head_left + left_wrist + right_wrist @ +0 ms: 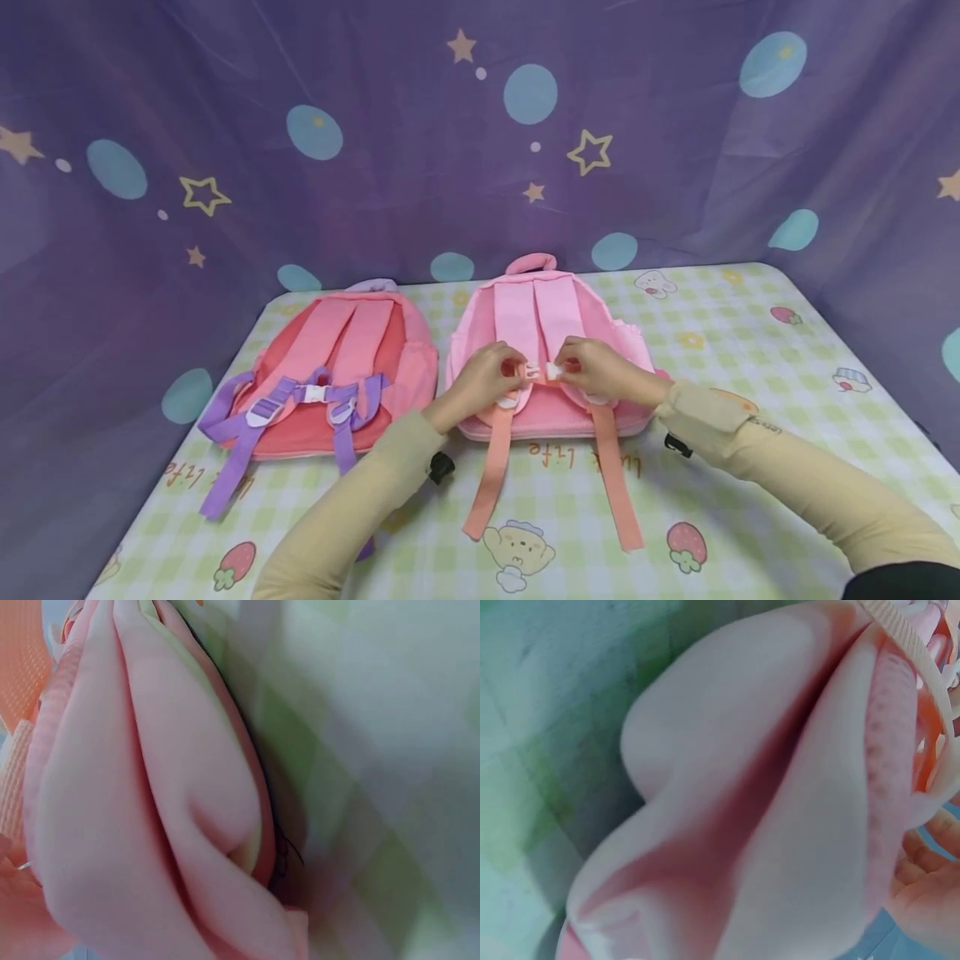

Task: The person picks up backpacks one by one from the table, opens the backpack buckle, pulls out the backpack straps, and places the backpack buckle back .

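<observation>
A light pink backpack (480, 417) lies with its shoulder straps upward on the table. My left hand (487, 375) pinches one white buckle half (532, 372) over the middle of the bag. Facing it, my right hand (603, 368) pinches the other white buckle half (553, 372). A small gap separates the two halves in the head view. Orange webbing ends (491, 479) hang from the bag's lower edge onto the table. In the right wrist view, part of my right hand (926, 889) shows beside the bag's pink side (810, 825). The left wrist view mostly holds the bag's folded side (172, 787).
To the left lies a coral-pink backpack (300, 433) with purple webbing (232, 467) and a joined white buckle (313, 393). A green checked cloth (765, 350) covers the table. Behind it hangs a purple curtain (420, 183) with stars and blue spots.
</observation>
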The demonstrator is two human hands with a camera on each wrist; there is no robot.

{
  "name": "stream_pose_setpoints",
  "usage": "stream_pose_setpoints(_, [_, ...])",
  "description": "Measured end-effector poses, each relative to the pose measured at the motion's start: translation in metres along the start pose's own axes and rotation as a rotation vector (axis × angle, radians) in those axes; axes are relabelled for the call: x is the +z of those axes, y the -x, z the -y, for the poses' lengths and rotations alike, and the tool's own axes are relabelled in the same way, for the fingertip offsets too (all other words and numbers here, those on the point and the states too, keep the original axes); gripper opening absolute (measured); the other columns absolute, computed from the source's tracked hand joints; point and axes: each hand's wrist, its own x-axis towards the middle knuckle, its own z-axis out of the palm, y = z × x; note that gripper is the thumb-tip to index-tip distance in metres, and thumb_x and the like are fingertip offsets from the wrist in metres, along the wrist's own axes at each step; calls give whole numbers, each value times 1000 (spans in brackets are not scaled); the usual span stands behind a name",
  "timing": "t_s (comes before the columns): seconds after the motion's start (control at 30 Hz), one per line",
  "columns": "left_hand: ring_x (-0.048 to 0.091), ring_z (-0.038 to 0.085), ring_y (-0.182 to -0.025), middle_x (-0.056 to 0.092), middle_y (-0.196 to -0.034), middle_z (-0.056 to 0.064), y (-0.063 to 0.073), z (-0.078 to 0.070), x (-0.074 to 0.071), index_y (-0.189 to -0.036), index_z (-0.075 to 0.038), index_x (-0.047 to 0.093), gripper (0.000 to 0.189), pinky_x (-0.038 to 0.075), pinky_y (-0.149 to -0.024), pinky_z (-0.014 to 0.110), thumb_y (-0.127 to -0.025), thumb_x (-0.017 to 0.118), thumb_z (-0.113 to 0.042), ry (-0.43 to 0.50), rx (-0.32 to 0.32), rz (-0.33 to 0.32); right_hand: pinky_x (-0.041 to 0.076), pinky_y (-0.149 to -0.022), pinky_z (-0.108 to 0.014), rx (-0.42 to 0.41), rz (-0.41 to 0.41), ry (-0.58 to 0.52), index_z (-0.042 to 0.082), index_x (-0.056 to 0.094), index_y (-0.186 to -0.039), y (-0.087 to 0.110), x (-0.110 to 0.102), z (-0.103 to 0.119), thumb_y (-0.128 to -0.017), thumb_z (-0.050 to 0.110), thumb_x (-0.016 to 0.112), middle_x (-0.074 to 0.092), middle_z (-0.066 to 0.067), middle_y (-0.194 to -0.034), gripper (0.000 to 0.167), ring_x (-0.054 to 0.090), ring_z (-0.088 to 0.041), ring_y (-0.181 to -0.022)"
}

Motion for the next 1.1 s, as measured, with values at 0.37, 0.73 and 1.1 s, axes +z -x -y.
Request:
stream_pose_setpoints(0.37, [54, 17, -82, 62, -85, 6, 5, 6, -2, -91, -2, 66, 20, 44, -74, 28, -72, 70, -8, 21, 40, -62, 41, -58, -22, 1, 20, -65, 0, 67, -87, 4, -2, -3, -74, 5, 69, 51, 1, -70, 14, 44, -7, -62])
stream_pose_setpoints(0.73, [54, 18, -82, 63, -87, 6, 8, 8, -11, -93, -2, 65, 22, 44, -74, 30, -74, 71, -13, 90, 27, -86, 40, -58, -21, 3, -5, -106, 2, 67, -85, 7, 0, -7, -74, 4, 69, 51, 2, -68, 12, 45, -7, -62])
stream_pose_setpoints(1.1, [58, 20, -80, 65, -86, 8, 7, 6, -21, -89, -1, 65, 20, 46, -75, 37, -72, 72, -9, 158, 32, -158, 46, -68, -26, 73, 25, -148, -1, 66, -93, 10, 2, -6, -73, 0, 68, 63, -7, -87, 20, 54, -15, -77])
